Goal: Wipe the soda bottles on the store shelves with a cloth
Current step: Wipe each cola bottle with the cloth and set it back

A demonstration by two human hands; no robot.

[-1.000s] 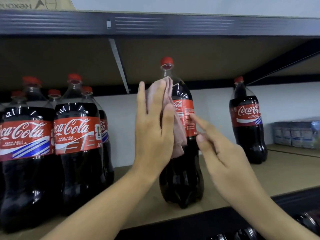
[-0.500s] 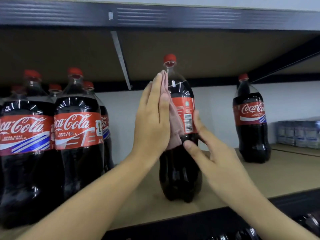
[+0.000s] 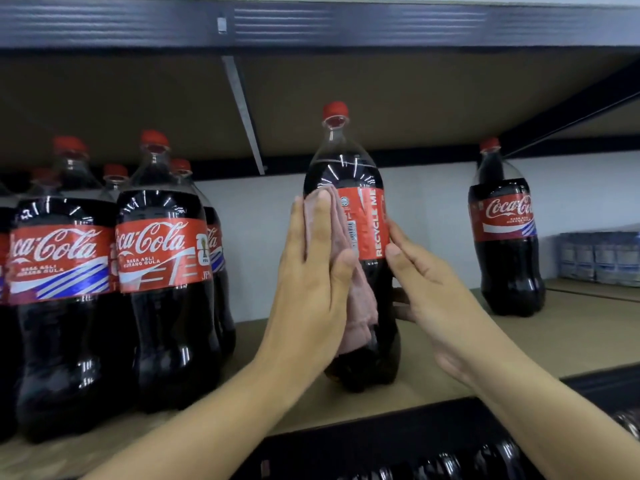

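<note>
A large cola bottle with a red cap and red label stands upright in the middle of the wooden shelf. My left hand lies flat with straight fingers, pressing a pink cloth against the bottle's left side. My right hand steadies the bottle from the right: thumb on the label, fingers reaching round the far side. The label's back, with a barcode and "RECYCLE ME", faces me.
Several more cola bottles crowd the shelf's left end. A single bottle stands farther right. Wrapped packs sit at the far right. A dark upper shelf beam runs close overhead. More bottle tops show below.
The bottle has turned, bringing the barcode and "RECYCLE ME" side toward me. My left hand with the cloth slid down the bottle's side. My right hand moved up onto the label.
</note>
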